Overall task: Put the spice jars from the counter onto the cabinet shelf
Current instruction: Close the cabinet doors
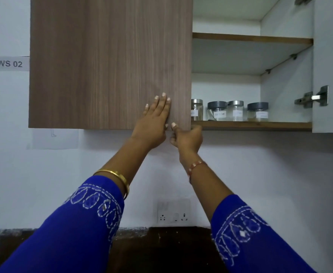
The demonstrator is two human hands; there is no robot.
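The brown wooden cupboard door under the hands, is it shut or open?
Shut. The brown wood-grain cabinet door lies flat across the front, the left hand pressed on it. The right side stands open, showing four glass spice jars.

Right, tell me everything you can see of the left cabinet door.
The left door is a flat slab in brown wood-grain finish with vertical streaks and no visible handle. It hangs upright and covers the cabinet's left half; its right edge hides part of the leftmost jar on the lower shelf. The left hand lies flat against its lower right face, fingers straight. The right hand pinches its bottom right corner, thumb on the front.
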